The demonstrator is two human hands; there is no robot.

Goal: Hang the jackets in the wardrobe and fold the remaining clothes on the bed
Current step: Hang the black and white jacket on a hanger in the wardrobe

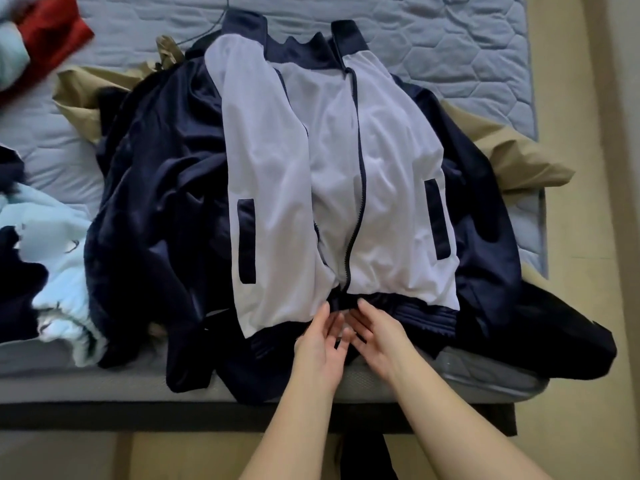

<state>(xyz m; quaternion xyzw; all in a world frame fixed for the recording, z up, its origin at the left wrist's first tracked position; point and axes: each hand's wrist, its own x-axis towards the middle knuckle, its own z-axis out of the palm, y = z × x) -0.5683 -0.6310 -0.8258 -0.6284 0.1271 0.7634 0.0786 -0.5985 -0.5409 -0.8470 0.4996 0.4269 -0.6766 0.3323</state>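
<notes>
Jacket (329,150) lies zipped on the bed (450,46); left hand (318,344) and right hand (377,334) touch its hem, fingers (363,308) nearly straight, overlapping, tips partly hidden.

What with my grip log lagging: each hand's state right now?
Left hand: open, at hem of white-and-navy zip jacket.
Right hand: open, touching that hem.

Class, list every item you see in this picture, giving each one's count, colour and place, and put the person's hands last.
jacket: one, white with navy trim, zipped, mid-bed
navy garment: one, navy, beneath the jacket, spreading left
tan garment: one, khaki, beneath the pile
pale garment: one, light blue, left edge
red garment: one, red, top left
mattress: one, grey-blue, under everything
left hand: one, bare, at jacket hem
right hand: one, bare, at jacket hem
</notes>
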